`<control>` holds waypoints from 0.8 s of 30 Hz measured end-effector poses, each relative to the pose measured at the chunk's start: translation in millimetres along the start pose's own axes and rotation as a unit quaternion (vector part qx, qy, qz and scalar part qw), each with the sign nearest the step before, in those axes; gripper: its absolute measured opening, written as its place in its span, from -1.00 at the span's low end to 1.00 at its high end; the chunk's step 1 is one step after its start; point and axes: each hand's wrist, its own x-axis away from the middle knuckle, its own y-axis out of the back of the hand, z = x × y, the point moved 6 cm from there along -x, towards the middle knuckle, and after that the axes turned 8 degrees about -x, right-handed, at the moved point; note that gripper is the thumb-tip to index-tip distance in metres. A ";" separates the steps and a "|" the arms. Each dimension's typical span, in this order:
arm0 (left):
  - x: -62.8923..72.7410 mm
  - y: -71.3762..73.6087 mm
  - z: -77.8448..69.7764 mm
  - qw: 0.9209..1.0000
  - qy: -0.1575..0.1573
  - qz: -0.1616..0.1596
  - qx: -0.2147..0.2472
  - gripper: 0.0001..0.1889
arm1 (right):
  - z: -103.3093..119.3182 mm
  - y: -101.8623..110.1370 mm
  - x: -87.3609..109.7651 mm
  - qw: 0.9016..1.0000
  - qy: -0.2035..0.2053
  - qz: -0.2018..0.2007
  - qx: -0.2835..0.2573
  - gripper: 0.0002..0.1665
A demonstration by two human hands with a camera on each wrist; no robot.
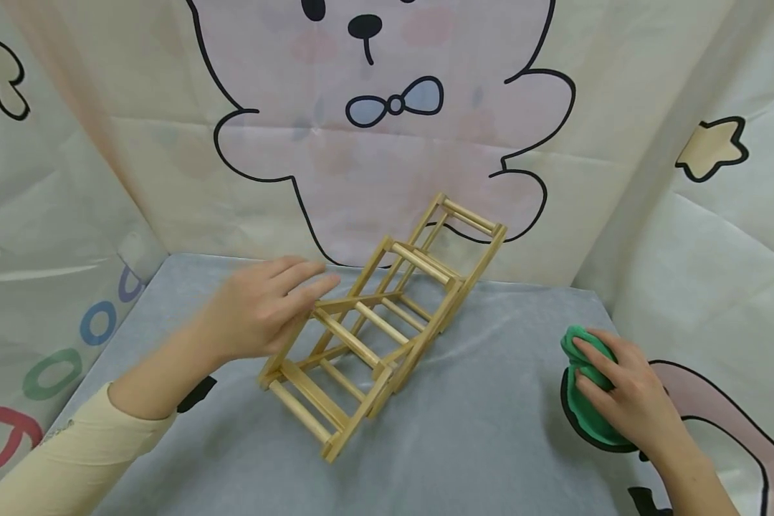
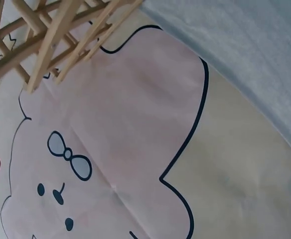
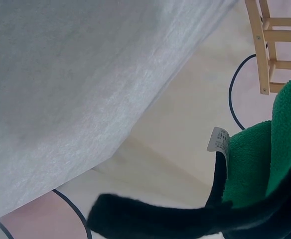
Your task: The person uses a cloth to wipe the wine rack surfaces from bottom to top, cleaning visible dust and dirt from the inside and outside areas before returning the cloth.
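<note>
A light wooden slatted rack (image 1: 387, 330) with crossing side bars stands slanted over the table. In the left wrist view, part of the rack (image 2: 61, 35) is at the top. My left hand (image 1: 267, 308) is at the rack's left side, fingers extended and slightly bent; the thumb is hidden, so a grip on the bar does not show. My right hand (image 1: 632, 394) holds a folded green cloth (image 1: 593, 416) with dark edging at the table's right side. The right wrist view shows the cloth's fuzzy surface (image 3: 250, 159) and its white label (image 3: 218, 140).
The table (image 1: 477, 430) has a blue-grey cover. Printed sheets (image 1: 387, 158) with a cartoon animal hang behind it and at both sides. A black object (image 1: 196, 393) lies near the left forearm, and a black piece (image 1: 648, 502) is at the lower right.
</note>
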 end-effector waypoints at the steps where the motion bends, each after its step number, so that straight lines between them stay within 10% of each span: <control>1: 1.6 0.9 -5.0 1.000 -0.003 0.006 -0.001 -0.66 | -0.1 -0.3 -0.1 1.000 -0.004 0.003 0.000 -0.30; 12: 7.7 -5.0 -46.1 0.998 -0.034 0.019 -0.039 -0.62 | -1.5 -3.4 2.7 1.000 -0.002 -0.002 -0.009 -0.30; 24: 9.5 -9.6 -56.5 0.991 0.004 -0.093 -0.096 -0.71 | 0.3 -7.2 3.9 1.000 0.002 -0.001 -0.015 -0.30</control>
